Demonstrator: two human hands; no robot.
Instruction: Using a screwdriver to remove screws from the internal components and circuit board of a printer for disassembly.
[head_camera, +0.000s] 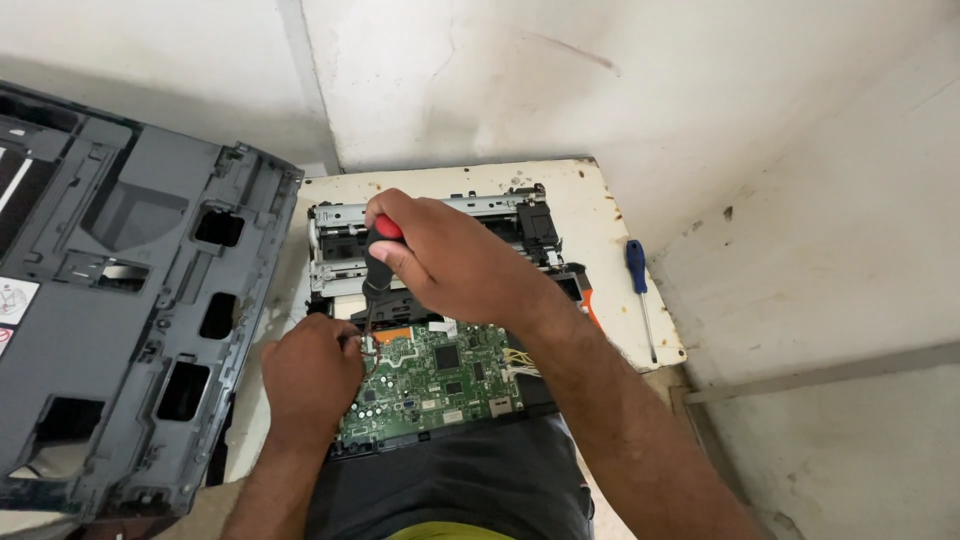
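Right hand (455, 262) over the stripped printer chassis (430, 245), fingers (400, 262) clenched round the red-and-black handle of a screwdriver (378, 262). Tool held upright, shaft pointing down at the left edge of the green circuit board (432, 380); tip hidden behind the left hand. Left hand (312, 375) at the left side of the board, fingers curled and pressed against its edge, next to a thin red wire (372, 345); cannot tell whether anything is gripped in them. Board lying flat at the near end of the chassis, just in front of the body, crowded with chips and small connectors, a bundle of yellow and white wires (520, 362) at its right edge. Beyond the board, the metal frame of the printer mechanism with a black carriage part at the far right. An orange piece (588, 298) showing beside the right wrist. Chassis resting on a worn cream bench (600, 225) pushed into a corner of stained white walls. A second screwdriver (640, 290), blue-handled, lying on the right side of the bench, well apart from both hands, shaft pointing towards the near edge. To the left, a large grey plastic printer cover (130, 310), underside up, with several rectangular cut-outs, overlapping the left edge of the bench.
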